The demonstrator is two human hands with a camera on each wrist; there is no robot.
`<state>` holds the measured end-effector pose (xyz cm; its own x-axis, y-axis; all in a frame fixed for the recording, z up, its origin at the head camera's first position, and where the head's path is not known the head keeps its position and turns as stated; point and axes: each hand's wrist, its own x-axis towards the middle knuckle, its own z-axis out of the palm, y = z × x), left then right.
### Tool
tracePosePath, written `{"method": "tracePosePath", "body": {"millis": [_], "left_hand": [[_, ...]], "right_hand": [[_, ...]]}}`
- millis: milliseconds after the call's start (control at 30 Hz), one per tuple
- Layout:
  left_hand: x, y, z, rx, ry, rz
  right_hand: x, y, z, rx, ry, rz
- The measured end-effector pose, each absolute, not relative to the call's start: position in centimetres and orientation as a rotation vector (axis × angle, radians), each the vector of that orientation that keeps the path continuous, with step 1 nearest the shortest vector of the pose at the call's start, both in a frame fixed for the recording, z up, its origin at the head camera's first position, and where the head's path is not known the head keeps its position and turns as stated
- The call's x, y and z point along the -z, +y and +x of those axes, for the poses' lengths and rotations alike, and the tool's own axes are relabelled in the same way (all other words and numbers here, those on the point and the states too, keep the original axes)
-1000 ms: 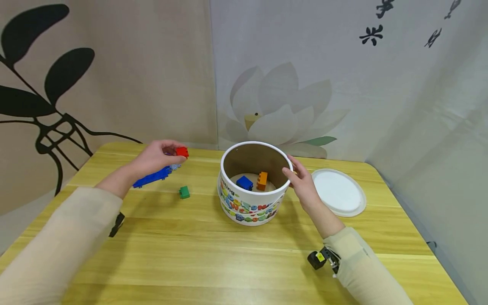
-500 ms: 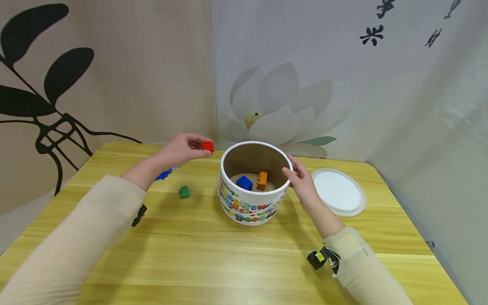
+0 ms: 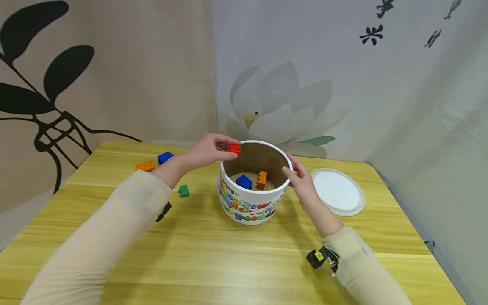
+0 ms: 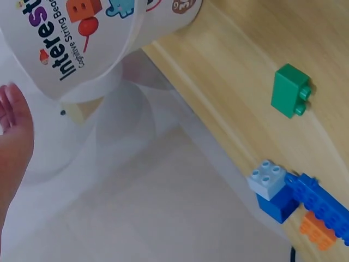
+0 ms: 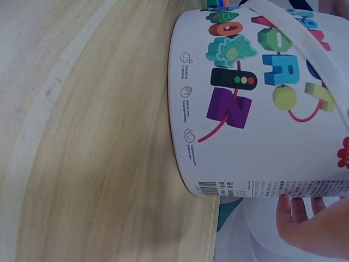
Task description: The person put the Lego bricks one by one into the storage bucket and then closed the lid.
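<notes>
Over the left rim of the white bucket, my left hand pinches a red toy brick between thumb and fingers. The bucket stands upright without its lid and has colourful printed letters. My right hand grips its right rim, thumb at the edge and fingers along the outer wall. Inside, on the bottom, lie a blue brick and an orange brick. In the left wrist view the left hand shows only at the edge, and the red brick is out of sight.
A green brick lies left of the bucket. Farther left sit an orange brick, a blue brick, a light-blue brick and a long blue piece. The white round lid lies flat on the right.
My left hand has carried the red brick rightward from the left pile to the bucket's rim, uncovering an orange and a blue brick. My right hand and the bucket have stayed put.
</notes>
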<state>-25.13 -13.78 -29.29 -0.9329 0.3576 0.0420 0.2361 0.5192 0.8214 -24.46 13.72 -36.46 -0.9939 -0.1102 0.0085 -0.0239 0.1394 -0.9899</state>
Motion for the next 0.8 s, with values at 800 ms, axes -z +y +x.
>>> {"method": "tracePosePath", "body": {"millis": [800], "left_hand": [[33.3,-19.3,-24.5,-1.508,2.711,0.299]], "right_hand": [[36.6,14.1,-24.7,1.994,2.327,-0.164]]}}
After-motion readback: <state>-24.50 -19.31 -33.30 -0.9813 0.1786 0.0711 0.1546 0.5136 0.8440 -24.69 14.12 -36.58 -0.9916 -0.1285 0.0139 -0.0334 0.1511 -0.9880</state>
